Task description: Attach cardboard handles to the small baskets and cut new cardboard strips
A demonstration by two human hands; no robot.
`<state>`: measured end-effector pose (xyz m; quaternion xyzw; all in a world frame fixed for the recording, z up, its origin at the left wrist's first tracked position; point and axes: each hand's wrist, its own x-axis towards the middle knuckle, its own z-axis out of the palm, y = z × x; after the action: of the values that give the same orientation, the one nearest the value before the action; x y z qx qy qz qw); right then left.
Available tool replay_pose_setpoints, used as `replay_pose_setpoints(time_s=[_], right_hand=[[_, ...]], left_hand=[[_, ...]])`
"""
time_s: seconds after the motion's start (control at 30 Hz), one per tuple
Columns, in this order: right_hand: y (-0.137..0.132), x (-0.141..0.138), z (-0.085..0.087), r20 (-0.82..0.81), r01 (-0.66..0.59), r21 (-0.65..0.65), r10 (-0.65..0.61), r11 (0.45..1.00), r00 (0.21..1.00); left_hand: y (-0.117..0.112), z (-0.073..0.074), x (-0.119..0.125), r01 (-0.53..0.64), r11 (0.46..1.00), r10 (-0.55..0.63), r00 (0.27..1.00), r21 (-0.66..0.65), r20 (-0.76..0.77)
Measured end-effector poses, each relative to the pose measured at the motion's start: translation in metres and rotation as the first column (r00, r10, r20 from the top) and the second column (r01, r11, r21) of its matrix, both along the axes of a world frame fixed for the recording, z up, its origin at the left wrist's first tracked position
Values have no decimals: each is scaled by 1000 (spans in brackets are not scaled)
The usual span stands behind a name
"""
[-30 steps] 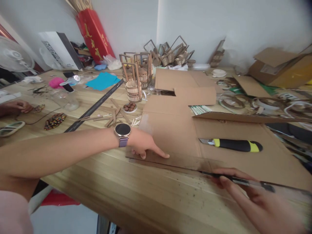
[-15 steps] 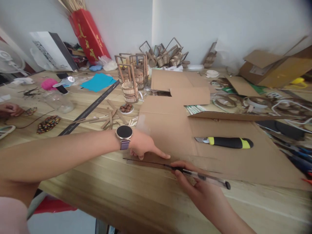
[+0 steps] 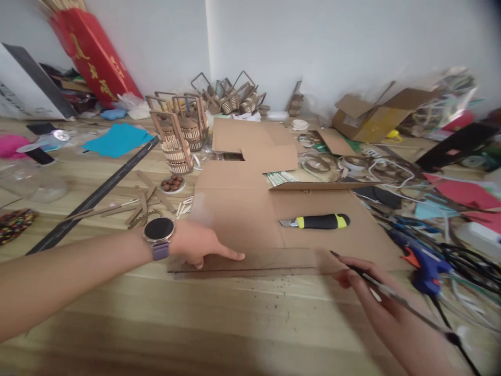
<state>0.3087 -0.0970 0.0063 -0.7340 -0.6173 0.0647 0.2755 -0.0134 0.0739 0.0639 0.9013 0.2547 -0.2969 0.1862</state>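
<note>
My left hand point(image 3: 199, 244), a round watch on its wrist, lies on a see-through strip like a ruler point(image 3: 279, 257). Its index finger is stretched out, pressing the strip against the near edge of the flattened cardboard point(image 3: 235, 209). A dark line runs along the strip's near side. My right hand point(image 3: 376, 292) is closed round a slim pen point(image 3: 373, 283), whose dark tip points left near the strip's right end. Whether the tip touches the cardboard I cannot tell. Behind it a black and yellow utility knife point(image 3: 317, 222), blade showing, lies on the cardboard.
Small woven baskets point(image 3: 177, 154) stand at the back left, near a dish of brown beads point(image 3: 172, 184) and thin wood strips point(image 3: 143, 203). A blue glue gun point(image 3: 428, 269) and cables crowd the right. An open carton point(image 3: 376, 117) sits farther back.
My right hand has moved right with the pen, away from my left fingertip. The dark line shows longer along the strip. The view has swung right; my left hand still presses the strip.
</note>
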Motion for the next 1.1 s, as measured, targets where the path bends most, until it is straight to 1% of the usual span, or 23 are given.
replay_pose_setpoints(time_s=[0.07, 0.1, 0.17, 0.2, 0.33, 0.43, 0.53, 0.63, 0.73, 0.83, 0.93, 1.1], right_hand=[[7, 7, -1, 133, 23, 24, -26, 999, 991], [15, 10, -1, 213, 23, 15, -25, 1000, 977], [35, 15, 0, 349, 39, -61, -15, 997, 937], [47, 16, 1, 381, 65, -80, -30, 995, 924], [92, 15, 7, 417, 111, -104, -58, 988, 907], [105, 9, 9, 408, 99, -111, -46, 989, 912], [98, 10, 6, 403, 82, -120, -27, 989, 915], [80, 26, 2, 422, 99, -138, -32, 985, 906], [62, 50, -1, 464, 171, -158, -80, 973, 882], [50, 72, -3, 523, 291, -171, -163, 941, 836], [46, 83, -5, 569, 368, -186, -206, 911, 796], [53, 86, -8, 595, 388, -198, -205, 900, 778]], left_hand=[[-3, 3, 0, 64, 998, -63, 996, 26, -61], [-4, 4, 0, 87, 996, -84, 993, 31, -77], [-8, 4, 0, 66, 996, -65, 998, 54, -24], [-10, 3, 1, 56, 996, -57, 998, 69, 24], [-22, -6, 8, 21, 984, -64, 968, 175, 242], [-30, -15, 15, 24, 966, -105, 945, 256, 310], [-36, -24, 20, 17, 960, -105, 947, 279, 302], [-39, -29, 24, -19, 959, -62, 959, 282, 278], [-36, -27, 31, -46, 959, -30, 964, 279, 263], [-29, -24, 38, -89, 952, 5, 961, 292, 277], [-19, -24, 43, -145, 932, 43, 954, 331, 297], [-13, -34, 41, -199, 905, 60, 935, 377, 349]])
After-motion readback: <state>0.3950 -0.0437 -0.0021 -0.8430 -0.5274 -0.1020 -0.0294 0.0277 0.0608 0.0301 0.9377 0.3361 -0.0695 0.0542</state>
